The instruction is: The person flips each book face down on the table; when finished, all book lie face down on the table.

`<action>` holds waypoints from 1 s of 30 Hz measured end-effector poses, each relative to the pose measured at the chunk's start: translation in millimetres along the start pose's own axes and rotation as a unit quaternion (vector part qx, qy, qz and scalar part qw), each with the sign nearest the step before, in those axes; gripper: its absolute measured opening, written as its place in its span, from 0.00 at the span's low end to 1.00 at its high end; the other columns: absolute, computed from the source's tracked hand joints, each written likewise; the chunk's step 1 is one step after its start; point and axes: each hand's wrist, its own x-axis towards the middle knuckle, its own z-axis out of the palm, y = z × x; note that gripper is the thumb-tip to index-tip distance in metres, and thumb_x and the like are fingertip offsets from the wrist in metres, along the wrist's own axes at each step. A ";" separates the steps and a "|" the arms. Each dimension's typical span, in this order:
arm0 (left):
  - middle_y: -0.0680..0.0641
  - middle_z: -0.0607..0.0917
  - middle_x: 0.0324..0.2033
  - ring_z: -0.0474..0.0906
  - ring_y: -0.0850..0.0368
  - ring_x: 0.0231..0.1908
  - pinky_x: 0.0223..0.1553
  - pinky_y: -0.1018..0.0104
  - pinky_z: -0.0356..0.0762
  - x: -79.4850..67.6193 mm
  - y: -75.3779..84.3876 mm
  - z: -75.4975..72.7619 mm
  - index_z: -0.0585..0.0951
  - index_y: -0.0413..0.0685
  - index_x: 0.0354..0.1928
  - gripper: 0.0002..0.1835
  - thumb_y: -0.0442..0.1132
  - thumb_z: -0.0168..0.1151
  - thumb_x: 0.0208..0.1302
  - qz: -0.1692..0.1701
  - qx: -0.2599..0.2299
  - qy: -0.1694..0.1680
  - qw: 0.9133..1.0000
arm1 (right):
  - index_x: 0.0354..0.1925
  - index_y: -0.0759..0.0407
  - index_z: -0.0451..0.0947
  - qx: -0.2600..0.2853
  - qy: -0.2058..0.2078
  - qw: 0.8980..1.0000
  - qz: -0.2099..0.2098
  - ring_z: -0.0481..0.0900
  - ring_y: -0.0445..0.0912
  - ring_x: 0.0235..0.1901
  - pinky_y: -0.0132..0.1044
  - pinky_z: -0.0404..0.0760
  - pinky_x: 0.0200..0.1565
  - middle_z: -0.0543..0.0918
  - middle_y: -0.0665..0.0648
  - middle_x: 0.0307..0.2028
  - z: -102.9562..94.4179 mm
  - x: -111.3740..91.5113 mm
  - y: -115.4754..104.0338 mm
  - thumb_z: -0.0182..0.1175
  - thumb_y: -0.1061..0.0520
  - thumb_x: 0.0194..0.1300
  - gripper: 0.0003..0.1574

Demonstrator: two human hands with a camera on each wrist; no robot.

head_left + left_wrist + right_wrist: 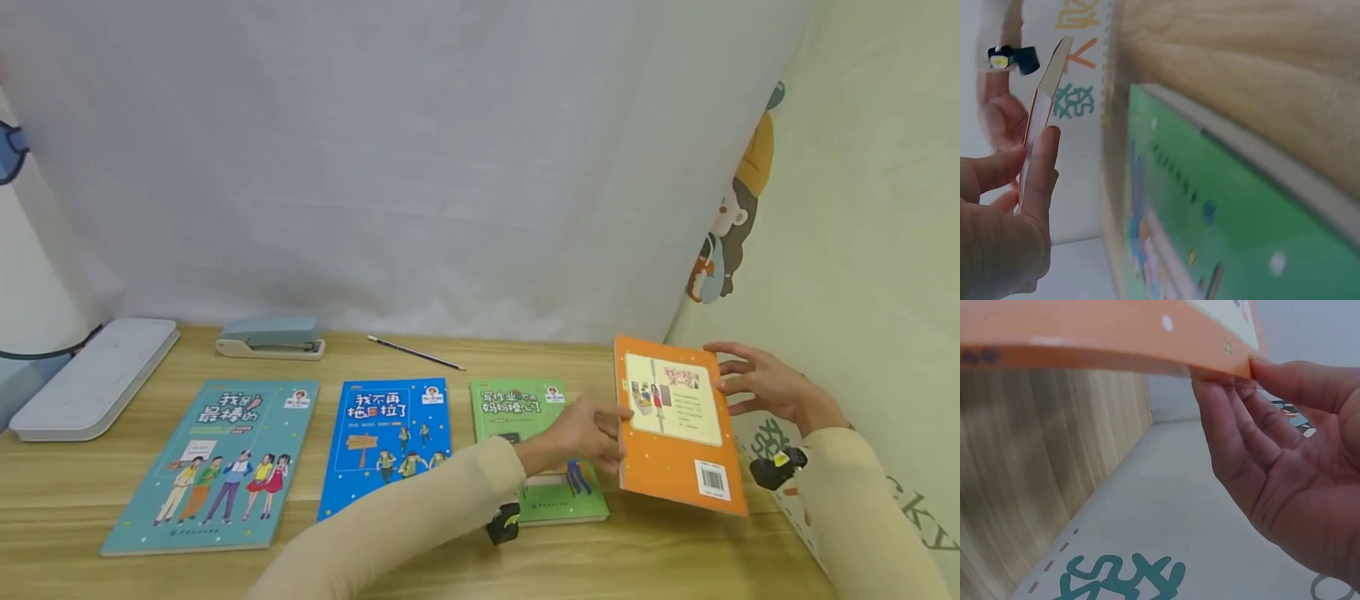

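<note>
An orange book (pixel 675 467), its barcoded back cover facing up, is held off the table between both hands. My left hand (pixel 585 433) pinches its left edge; in the left wrist view, thumb and fingers (pixel 1041 175) lie on opposite faces of it. At the right edge my right hand (pixel 772 387) pinches the book, with the thumb on the cover and the fingers beneath in the right wrist view. Beneath my left hand and partly hidden by it lies a green book (pixel 525 417). A blue book (pixel 393 417) lies farther left, its lower part behind my left sleeve.
A teal book (pixel 225 450) lies at the left of the wooden table (pixel 420 567). Behind the books are a stapler (pixel 270 337), a pencil (pixel 416 352) and a white flat case (pixel 97 379). A grey curtain (pixel 412 167) hangs behind; a printed sheet (pixel 862 250) borders the right side.
</note>
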 end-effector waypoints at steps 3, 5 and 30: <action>0.36 0.88 0.38 0.87 0.45 0.26 0.32 0.56 0.88 1.8 -8.9 9.5 0.78 0.41 0.63 0.30 0.17 0.64 0.57 -0.004 -0.014 0.023 1.000 | 0.78 0.62 0.43 -0.012 -0.009 1.000 0.017 0.82 0.45 0.44 0.47 0.87 0.45 0.75 0.63 0.56 -0.7 5.4 2.5 0.60 0.60 0.69 0.50; 0.37 0.88 0.36 0.87 0.43 0.26 0.30 0.58 0.88 2.5 -12.1 16.1 0.79 0.40 0.62 0.30 0.16 0.64 0.56 -0.008 -0.016 0.041 0.999 | 0.78 0.63 0.42 -0.020 -0.014 0.999 0.025 0.81 0.46 0.45 0.48 0.87 0.45 0.72 0.69 0.60 -1.1 8.7 4.6 0.59 0.60 0.69 0.50; 0.39 0.84 0.20 0.83 0.49 0.16 0.20 0.66 0.83 24.9 -29.8 46.1 0.83 0.45 0.58 0.32 0.14 0.66 0.50 -0.092 0.072 0.128 0.985 | 0.78 0.65 0.41 -0.041 0.014 0.997 0.064 0.77 0.44 0.36 0.42 0.85 0.39 0.66 0.79 0.62 23.7 32.8 36.7 0.52 0.65 0.72 0.45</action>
